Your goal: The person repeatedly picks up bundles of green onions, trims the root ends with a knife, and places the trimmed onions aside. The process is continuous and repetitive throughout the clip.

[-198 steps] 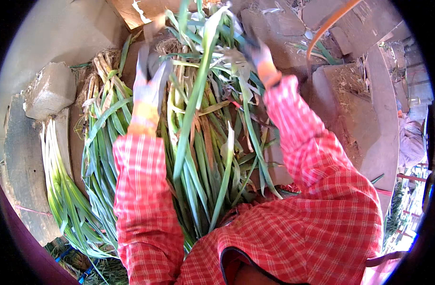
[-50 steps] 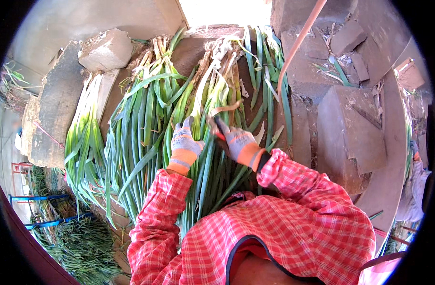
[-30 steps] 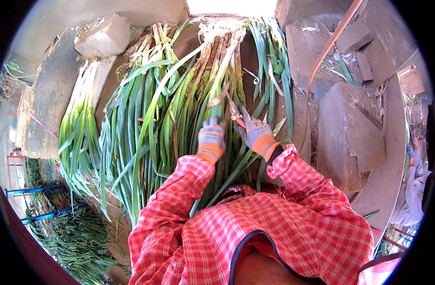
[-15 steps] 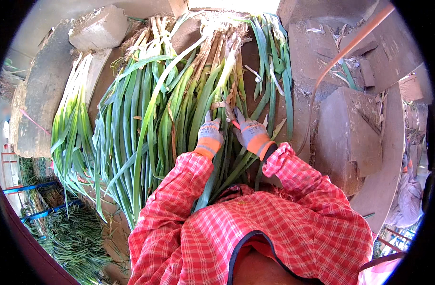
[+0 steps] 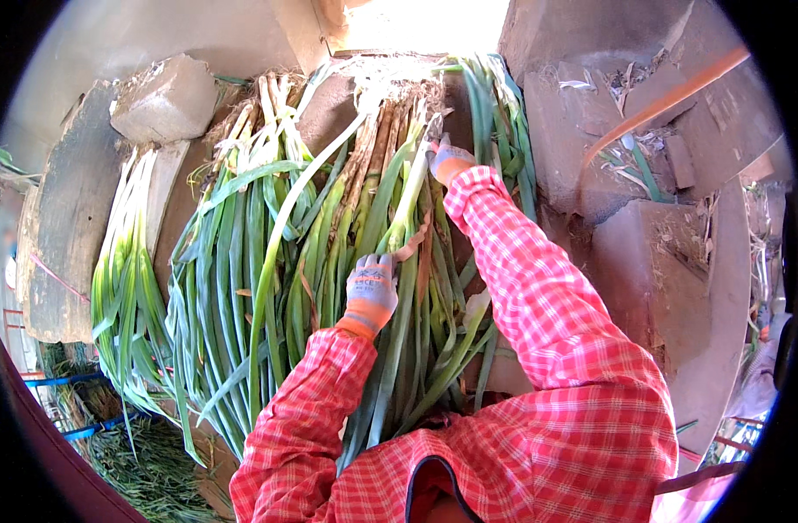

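A: Left grip?
B: Left hand [image 5: 370, 286], gloved grey and orange: fingers curled, apparently closed about the pale stalk [image 5: 409, 199] where white turns green.
A: Right?
B: Right hand [image 5: 452, 162], same glove: fingers bent at the stalk's upper end. Whether closed on it, or on a tool, cannot tell.
A: Stalk: place, handling?
B: Atop the middle heap [image 5: 334, 235], upper end toward the roots. Judged light; white shank firm, probably slick; leaves limp, liable to crease or tear. Best held by the shank, not the leaf tips.
A: Adjoining?
B: Dry brown strip [image 5: 414, 243], by the left thumb. Farther left: green bundle [image 5: 220, 270]; then whiter bundle [image 5: 129, 244], beside a wooden board [image 5: 68, 235].
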The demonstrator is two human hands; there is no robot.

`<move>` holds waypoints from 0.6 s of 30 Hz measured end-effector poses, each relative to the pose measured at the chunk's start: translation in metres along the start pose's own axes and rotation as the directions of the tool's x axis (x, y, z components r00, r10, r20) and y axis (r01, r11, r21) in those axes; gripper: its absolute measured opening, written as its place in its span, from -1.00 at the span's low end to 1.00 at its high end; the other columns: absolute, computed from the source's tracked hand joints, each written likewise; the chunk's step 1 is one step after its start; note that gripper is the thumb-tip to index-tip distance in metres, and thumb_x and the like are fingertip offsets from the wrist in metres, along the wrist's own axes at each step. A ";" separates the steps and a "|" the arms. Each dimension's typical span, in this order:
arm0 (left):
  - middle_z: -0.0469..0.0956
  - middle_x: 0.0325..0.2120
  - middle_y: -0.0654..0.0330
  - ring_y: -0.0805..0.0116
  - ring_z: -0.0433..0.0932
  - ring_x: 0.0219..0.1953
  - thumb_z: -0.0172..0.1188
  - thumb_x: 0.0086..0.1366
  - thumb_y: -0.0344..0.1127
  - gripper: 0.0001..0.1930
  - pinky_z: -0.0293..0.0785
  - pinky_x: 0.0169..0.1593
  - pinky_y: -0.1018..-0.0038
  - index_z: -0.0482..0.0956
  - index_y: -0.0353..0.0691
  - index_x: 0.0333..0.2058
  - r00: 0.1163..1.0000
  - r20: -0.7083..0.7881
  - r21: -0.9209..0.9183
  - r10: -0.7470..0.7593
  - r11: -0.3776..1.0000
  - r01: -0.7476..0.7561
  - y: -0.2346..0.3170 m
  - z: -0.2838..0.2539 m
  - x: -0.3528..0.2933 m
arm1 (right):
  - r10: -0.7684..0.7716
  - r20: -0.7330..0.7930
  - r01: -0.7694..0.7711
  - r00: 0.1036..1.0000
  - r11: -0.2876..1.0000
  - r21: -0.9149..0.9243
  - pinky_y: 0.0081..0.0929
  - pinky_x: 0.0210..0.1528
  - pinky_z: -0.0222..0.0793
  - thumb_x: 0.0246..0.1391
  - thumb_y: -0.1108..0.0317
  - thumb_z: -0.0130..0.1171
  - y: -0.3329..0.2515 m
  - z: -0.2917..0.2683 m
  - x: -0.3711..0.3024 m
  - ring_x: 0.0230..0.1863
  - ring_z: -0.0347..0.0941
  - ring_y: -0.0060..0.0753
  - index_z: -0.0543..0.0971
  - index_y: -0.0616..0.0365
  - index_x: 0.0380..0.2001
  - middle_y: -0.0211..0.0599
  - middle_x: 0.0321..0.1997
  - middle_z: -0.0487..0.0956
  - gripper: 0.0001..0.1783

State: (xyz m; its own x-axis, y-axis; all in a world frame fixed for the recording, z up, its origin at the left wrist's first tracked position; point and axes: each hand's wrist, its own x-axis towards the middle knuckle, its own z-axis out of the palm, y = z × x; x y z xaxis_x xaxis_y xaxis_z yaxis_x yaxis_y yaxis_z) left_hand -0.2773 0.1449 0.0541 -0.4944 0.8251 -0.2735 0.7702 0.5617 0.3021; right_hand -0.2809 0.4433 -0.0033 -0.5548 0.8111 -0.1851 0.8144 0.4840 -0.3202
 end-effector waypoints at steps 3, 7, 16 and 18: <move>0.48 -0.09 -0.04 -0.04 0.39 0.03 0.32 -0.05 -0.22 -0.42 0.36 0.06 0.25 0.42 -0.18 0.00 0.965 -0.262 -0.161 0.031 0.984 -0.075 -0.004 -0.003 0.025 | -0.224 -0.141 0.230 0.964 0.973 0.030 -0.15 -0.20 0.42 0.15 -0.07 -0.10 0.014 0.018 -0.048 -0.21 0.53 -0.01 0.18 0.19 0.23 -0.03 -0.22 0.59 -0.29; 0.54 -0.10 0.05 0.05 0.49 -0.04 0.45 -0.25 0.02 -0.24 0.39 0.05 0.31 0.48 -0.16 -0.01 0.985 0.146 -0.071 -0.090 0.992 0.101 -0.012 -0.016 0.070 | -0.180 -0.010 0.181 0.984 0.983 0.019 -0.07 -0.30 0.40 0.17 -0.03 -0.09 0.018 0.000 -0.148 -0.38 0.53 0.08 0.12 0.18 0.25 0.07 -0.39 0.58 -0.30; 0.59 -0.23 0.07 0.37 0.54 -0.21 0.52 -0.36 -0.28 -0.24 0.45 -0.14 0.50 0.49 -0.47 -0.07 0.955 0.294 -0.658 0.043 0.733 0.170 -0.022 -0.035 0.054 | -0.156 0.131 0.153 0.979 0.988 0.039 -0.06 -0.21 0.41 0.06 0.13 0.08 0.060 -0.046 -0.257 -0.21 0.51 0.10 -0.01 0.08 0.32 0.09 -0.23 0.55 -0.18; 0.55 -0.23 0.12 0.41 0.51 -0.24 0.46 -0.26 -0.43 -0.32 0.43 -0.18 0.53 0.46 -0.48 -0.06 0.952 0.295 -0.818 0.085 0.537 0.206 -0.009 -0.061 0.026 | -0.194 0.073 0.186 0.978 0.977 0.105 -0.05 -0.23 0.40 0.06 0.12 0.08 0.059 -0.057 -0.273 -0.24 0.50 0.13 0.02 0.09 0.31 0.10 -0.25 0.55 -0.20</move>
State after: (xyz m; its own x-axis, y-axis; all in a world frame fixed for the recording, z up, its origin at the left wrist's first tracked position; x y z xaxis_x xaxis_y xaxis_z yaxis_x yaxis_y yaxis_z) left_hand -0.3216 0.1649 0.1005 -0.2865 0.8148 -0.5041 -0.0177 0.5216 0.8530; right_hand -0.0715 0.2690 0.0810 -0.7135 0.6754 -0.1864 0.6743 0.5897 -0.4445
